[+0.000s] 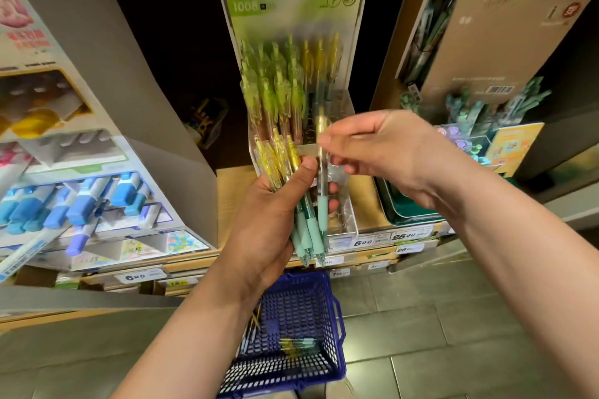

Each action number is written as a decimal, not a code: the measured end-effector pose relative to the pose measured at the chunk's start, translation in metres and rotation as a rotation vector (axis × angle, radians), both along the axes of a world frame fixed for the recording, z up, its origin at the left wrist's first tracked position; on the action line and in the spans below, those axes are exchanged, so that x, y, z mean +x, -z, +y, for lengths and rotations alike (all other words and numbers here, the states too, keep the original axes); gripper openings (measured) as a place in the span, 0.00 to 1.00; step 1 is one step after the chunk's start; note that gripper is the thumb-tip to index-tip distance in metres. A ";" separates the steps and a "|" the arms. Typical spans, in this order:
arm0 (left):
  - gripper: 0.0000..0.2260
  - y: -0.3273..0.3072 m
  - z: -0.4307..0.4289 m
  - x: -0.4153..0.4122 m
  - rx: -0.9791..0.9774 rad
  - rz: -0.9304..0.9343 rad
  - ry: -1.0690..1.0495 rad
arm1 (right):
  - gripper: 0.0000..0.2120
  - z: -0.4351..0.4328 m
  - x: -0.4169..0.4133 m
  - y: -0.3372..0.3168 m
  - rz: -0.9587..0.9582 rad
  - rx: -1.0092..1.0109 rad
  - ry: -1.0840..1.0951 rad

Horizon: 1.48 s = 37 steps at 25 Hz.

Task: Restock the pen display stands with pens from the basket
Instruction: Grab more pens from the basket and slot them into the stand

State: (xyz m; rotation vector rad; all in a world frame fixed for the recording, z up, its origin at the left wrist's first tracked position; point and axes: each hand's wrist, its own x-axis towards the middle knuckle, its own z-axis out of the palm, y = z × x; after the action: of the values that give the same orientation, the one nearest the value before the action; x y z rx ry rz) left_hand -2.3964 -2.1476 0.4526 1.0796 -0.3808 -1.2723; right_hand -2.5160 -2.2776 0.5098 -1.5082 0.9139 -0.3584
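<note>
A bundle of pens (298, 201), yellow-capped with mint-green grips, is clenched upright in the left hand (275, 204), tips pointing down, just in front of the clear pen display stand (343, 204). One single pen (321, 172) from the same lot is pinched near its yellow top between thumb and fingers of the right hand (379, 152); it is held upright, touching or just beside the bundle, blurred by motion. The stand's upper tiers are seen filled with green and yellow pens (285, 87); the lower right compartment looks largely unfilled. A blue basket (337, 324) is seen on the tiled floor below the hands, with a few loose pens (298, 344) lying in it. Price tags (363, 242) are noted along the shelf edge.
</note>
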 end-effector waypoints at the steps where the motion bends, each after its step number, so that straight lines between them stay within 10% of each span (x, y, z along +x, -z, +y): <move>1: 0.11 0.000 0.000 0.000 0.014 0.016 -0.011 | 0.09 -0.004 -0.001 -0.003 -0.065 0.031 0.076; 10: 0.17 0.008 -0.001 -0.007 0.067 0.083 -0.054 | 0.10 -0.066 0.002 -0.035 -0.262 -0.508 0.399; 21: 0.15 0.011 0.001 -0.003 0.056 0.076 -0.056 | 0.13 -0.058 0.030 -0.021 0.414 -0.924 0.063; 29: 0.22 0.008 -0.002 -0.004 0.019 0.029 -0.088 | 0.18 -0.037 0.023 -0.012 0.466 -0.786 0.144; 37: 0.11 0.007 -0.005 -0.009 -0.072 0.010 -0.076 | 0.05 0.000 0.011 0.010 0.063 -0.086 -0.088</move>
State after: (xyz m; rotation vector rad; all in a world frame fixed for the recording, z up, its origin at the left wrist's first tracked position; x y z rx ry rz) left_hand -2.4057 -2.1525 0.4452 1.0176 -0.3722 -1.1876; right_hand -2.5053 -2.2781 0.4998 -1.6411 0.8882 -0.2912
